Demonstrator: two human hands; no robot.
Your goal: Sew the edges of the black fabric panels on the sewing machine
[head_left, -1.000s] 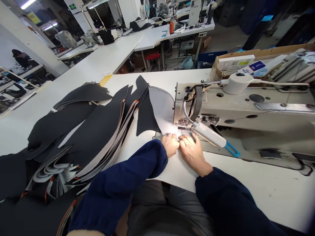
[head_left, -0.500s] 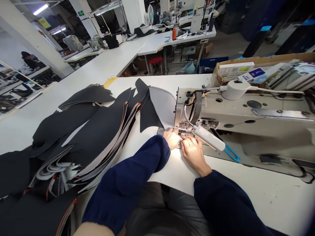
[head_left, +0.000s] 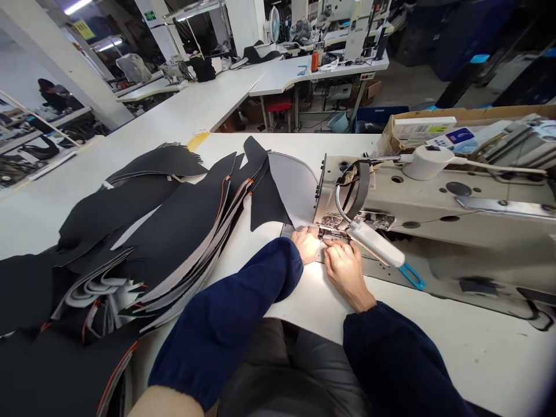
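Observation:
My left hand (head_left: pixel 306 245) rests at the needle area of the sewing machine (head_left: pixel 417 200), by the lower corner of a grey and black fabric panel (head_left: pixel 293 185). Its fingers are bent, and their tips are too hidden to tell what they grip. Just right of it my right hand (head_left: pixel 345 267) lies on the machine bed with curled fingers close to the presser foot; whatever is under them is too small to make out. A white lamp (head_left: pixel 376 243) on a bendy metal neck lights this spot.
Stacks of black fabric pieces (head_left: pixel 174 231) with grey undersides and orange edges cover the left of the white table (head_left: pixel 469 347). A cardboard box (head_left: pixel 386 136) with packets stands behind the machine. Further back are other worktables, a red stool (head_left: pixel 278 106) and, far left, a person (head_left: pixel 54 97).
The whole view has shifted slightly, so the machine and hands appear a little further right. Both hands keep nearly the same pose at the needle area.

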